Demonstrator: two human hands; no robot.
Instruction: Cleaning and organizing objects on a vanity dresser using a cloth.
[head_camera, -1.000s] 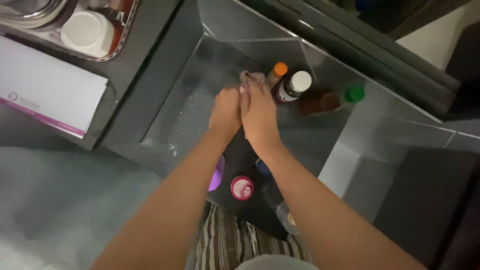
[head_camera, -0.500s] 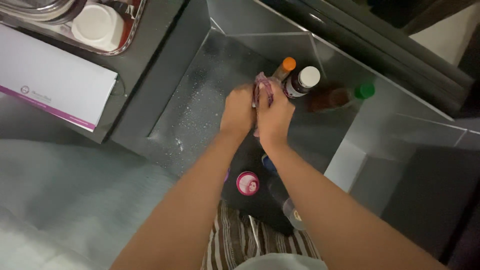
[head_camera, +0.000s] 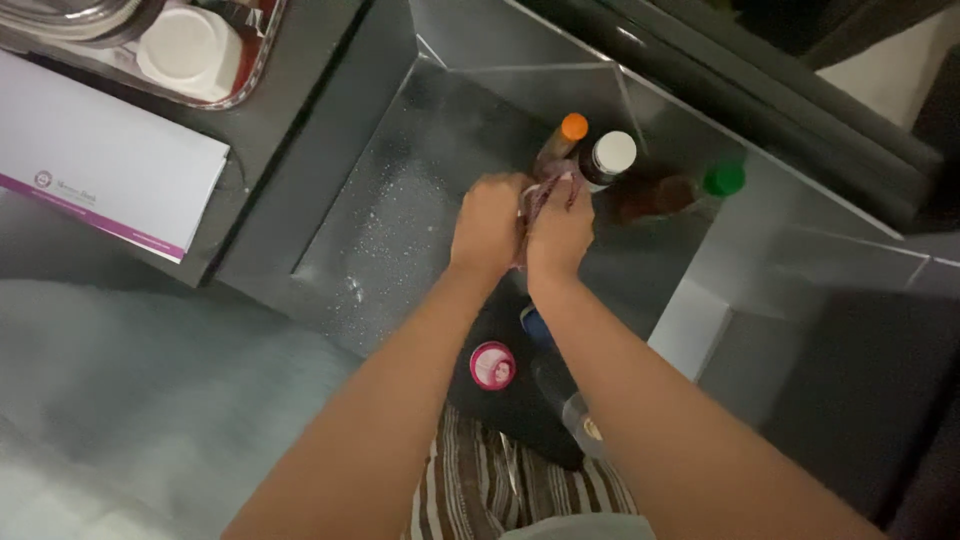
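Note:
My left hand (head_camera: 488, 225) and my right hand (head_camera: 560, 235) are pressed together over a dark wet shelf (head_camera: 400, 220), both closed on a small pinkish cloth (head_camera: 541, 196) bunched between them. Just beyond the hands stand an orange-capped bottle (head_camera: 566, 134) and a dark bottle with a white cap (head_camera: 607, 158). A green-capped bottle (head_camera: 718, 182) lies further right.
A round pink-lidded jar (head_camera: 492, 365) and a blue-capped container (head_camera: 533, 322) sit below my forearms. At upper left are a white box with a purple stripe (head_camera: 100, 165) and a metal tray (head_camera: 255, 65) holding a white lid (head_camera: 188, 50). Striped fabric (head_camera: 480, 485) shows at the bottom.
Both hands have drawn closer together and squeezed the cloth, which was spread under the fingers one second ago. The view has shifted slightly.

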